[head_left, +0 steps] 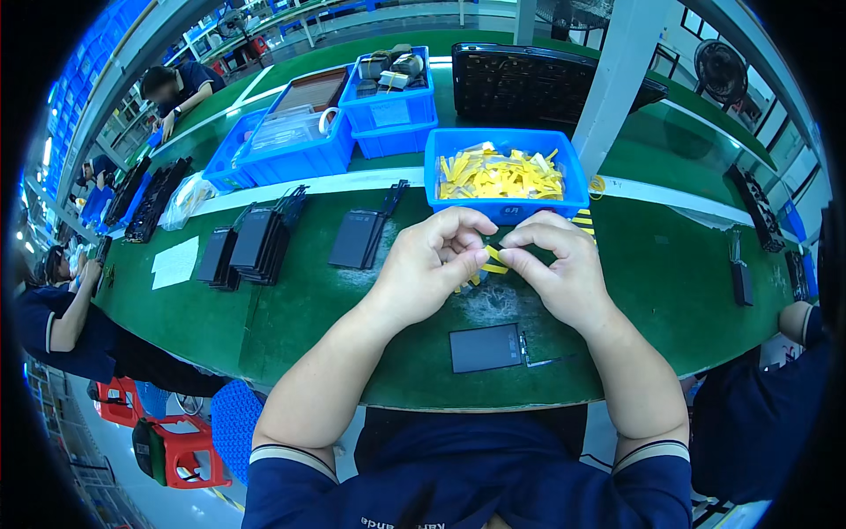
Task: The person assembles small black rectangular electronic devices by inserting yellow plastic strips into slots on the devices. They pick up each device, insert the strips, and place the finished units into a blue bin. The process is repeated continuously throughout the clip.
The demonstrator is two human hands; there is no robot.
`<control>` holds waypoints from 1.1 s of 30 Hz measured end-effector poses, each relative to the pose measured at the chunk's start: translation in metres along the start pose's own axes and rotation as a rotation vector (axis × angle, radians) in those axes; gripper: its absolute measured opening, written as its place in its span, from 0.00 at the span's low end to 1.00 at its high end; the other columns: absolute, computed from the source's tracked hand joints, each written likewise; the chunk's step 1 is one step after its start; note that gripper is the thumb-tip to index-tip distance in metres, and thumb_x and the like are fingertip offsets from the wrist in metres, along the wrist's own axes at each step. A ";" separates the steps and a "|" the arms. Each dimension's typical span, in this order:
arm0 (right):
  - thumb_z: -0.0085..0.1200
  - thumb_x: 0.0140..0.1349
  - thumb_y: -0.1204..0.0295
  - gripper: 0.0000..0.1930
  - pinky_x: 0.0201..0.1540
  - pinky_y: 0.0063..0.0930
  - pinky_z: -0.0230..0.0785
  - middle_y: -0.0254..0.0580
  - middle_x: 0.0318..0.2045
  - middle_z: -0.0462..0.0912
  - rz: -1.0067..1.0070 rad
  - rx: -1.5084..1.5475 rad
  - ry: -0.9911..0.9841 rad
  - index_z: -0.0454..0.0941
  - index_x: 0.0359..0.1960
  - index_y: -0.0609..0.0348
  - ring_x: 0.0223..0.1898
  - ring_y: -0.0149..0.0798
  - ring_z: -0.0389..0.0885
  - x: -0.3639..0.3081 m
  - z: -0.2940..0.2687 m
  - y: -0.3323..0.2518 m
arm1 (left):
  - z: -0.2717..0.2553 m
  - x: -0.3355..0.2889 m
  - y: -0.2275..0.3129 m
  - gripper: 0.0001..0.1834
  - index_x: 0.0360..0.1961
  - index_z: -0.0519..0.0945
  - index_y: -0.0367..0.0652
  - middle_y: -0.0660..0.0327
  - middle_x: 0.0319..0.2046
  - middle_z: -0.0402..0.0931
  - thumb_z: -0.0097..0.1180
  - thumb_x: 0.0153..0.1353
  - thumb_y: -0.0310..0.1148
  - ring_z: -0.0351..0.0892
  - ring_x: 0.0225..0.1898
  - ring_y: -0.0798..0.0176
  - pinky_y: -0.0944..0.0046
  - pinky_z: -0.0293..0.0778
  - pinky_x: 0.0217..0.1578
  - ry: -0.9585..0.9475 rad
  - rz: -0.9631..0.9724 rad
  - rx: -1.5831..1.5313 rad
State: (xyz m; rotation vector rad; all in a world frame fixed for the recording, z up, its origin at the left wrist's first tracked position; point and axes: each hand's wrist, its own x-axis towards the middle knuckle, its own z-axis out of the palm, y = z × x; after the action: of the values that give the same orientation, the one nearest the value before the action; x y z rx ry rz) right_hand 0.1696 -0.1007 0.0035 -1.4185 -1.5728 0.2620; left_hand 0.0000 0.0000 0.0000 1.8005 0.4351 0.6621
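My left hand (432, 264) and my right hand (564, 269) are close together above the table, in front of a blue bin (507, 210). Both pinch a small yellow strip (495, 261) between thumb and fingertips. A few more yellow pieces (469, 284) show below my left fingers, partly hidden. Heaped in the bin are many small yellow pieces (502, 174). Nearer to me, a flat dark rectangular panel (486, 348) lies on the table, a thin ribbon-like tail reaching out from its right side. Neither hand touches it.
The green table (326, 335) holds stacks of dark panels (260, 247) and another stack (357, 238) left of my hands, plus a white paper (176, 263). Blue bins (295, 145) stand behind. A white post (626, 84) rises beyond the yellow pieces' bin. Co-workers sit at both sides.
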 end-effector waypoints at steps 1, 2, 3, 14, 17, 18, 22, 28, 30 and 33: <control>0.61 0.51 0.75 0.06 0.38 0.28 0.70 0.41 0.29 0.81 0.010 0.006 0.033 0.82 0.31 0.62 0.33 0.36 0.80 0.000 0.001 0.000 | 0.001 0.002 -0.003 0.11 0.45 0.76 0.40 0.68 0.31 0.73 0.54 0.60 0.26 0.71 0.32 0.76 0.74 0.71 0.34 -0.003 -0.056 -0.100; 0.61 0.51 0.75 0.05 0.37 0.27 0.70 0.41 0.28 0.81 0.019 0.013 0.065 0.82 0.30 0.62 0.32 0.36 0.80 0.000 0.001 -0.001 | 0.001 0.004 -0.007 0.10 0.44 0.76 0.39 0.69 0.31 0.72 0.54 0.60 0.25 0.69 0.31 0.77 0.74 0.70 0.33 -0.006 -0.111 -0.199; 0.61 0.51 0.76 0.05 0.37 0.27 0.70 0.41 0.28 0.81 0.029 0.011 0.114 0.82 0.29 0.62 0.32 0.36 0.80 0.000 -0.001 -0.001 | 0.001 0.006 -0.012 0.10 0.42 0.76 0.39 0.67 0.30 0.73 0.55 0.59 0.25 0.71 0.31 0.75 0.72 0.71 0.33 0.024 -0.132 -0.075; 0.60 0.51 0.77 0.05 0.37 0.26 0.71 0.42 0.29 0.81 0.011 -0.046 0.220 0.81 0.30 0.63 0.32 0.37 0.80 0.001 -0.009 0.000 | 0.032 -0.011 0.005 0.16 0.31 0.77 0.39 0.54 0.28 0.74 0.66 0.44 0.36 0.76 0.36 0.50 0.53 0.73 0.38 -0.172 0.175 0.806; 0.60 0.51 0.78 0.05 0.36 0.27 0.70 0.42 0.29 0.81 -0.033 -0.064 0.226 0.81 0.30 0.63 0.32 0.39 0.80 0.000 -0.008 -0.002 | 0.050 -0.029 0.005 0.20 0.35 0.76 0.39 0.53 0.31 0.74 0.67 0.43 0.37 0.76 0.38 0.50 0.53 0.73 0.40 -0.349 0.215 0.816; 0.60 0.51 0.78 0.05 0.36 0.27 0.70 0.42 0.29 0.80 -0.044 -0.064 0.231 0.81 0.30 0.63 0.32 0.39 0.80 0.000 -0.008 -0.002 | 0.050 -0.030 0.005 0.19 0.35 0.76 0.38 0.53 0.31 0.74 0.67 0.44 0.37 0.76 0.38 0.50 0.53 0.73 0.40 -0.357 0.205 0.805; 0.60 0.50 0.78 0.04 0.37 0.28 0.70 0.42 0.28 0.81 -0.093 -0.027 0.277 0.81 0.29 0.63 0.31 0.39 0.79 -0.001 -0.006 -0.010 | 0.046 -0.028 0.003 0.17 0.35 0.75 0.38 0.51 0.32 0.74 0.65 0.47 0.34 0.76 0.38 0.50 0.54 0.72 0.39 -0.363 0.128 0.669; 0.61 0.50 0.77 0.04 0.50 0.34 0.66 0.41 0.25 0.81 -0.111 -0.079 0.200 0.82 0.29 0.62 0.30 0.38 0.80 -0.001 -0.006 -0.008 | 0.023 -0.006 -0.001 0.08 0.38 0.71 0.36 0.63 0.29 0.76 0.54 0.61 0.28 0.73 0.31 0.73 0.70 0.70 0.33 0.006 -0.105 0.169; 0.61 0.50 0.77 0.04 0.54 0.35 0.64 0.41 0.25 0.82 -0.047 -0.065 0.170 0.82 0.28 0.61 0.30 0.37 0.80 -0.001 -0.006 -0.007 | 0.019 -0.005 -0.004 0.08 0.43 0.70 0.36 0.65 0.32 0.77 0.50 0.64 0.26 0.72 0.33 0.78 0.75 0.69 0.35 0.015 -0.136 -0.073; 0.61 0.50 0.76 0.03 0.57 0.35 0.62 0.40 0.25 0.82 0.037 0.012 0.144 0.83 0.27 0.61 0.29 0.36 0.80 -0.001 -0.006 -0.006 | 0.022 -0.007 -0.003 0.10 0.45 0.71 0.36 0.65 0.33 0.77 0.51 0.64 0.26 0.72 0.33 0.78 0.75 0.69 0.36 0.013 -0.135 -0.059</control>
State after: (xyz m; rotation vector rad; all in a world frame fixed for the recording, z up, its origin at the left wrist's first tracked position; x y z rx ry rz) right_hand 0.1700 -0.1060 0.0095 -1.4265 -1.4267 0.1868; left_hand 0.0086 -0.0191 -0.0095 1.6958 0.5352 0.5872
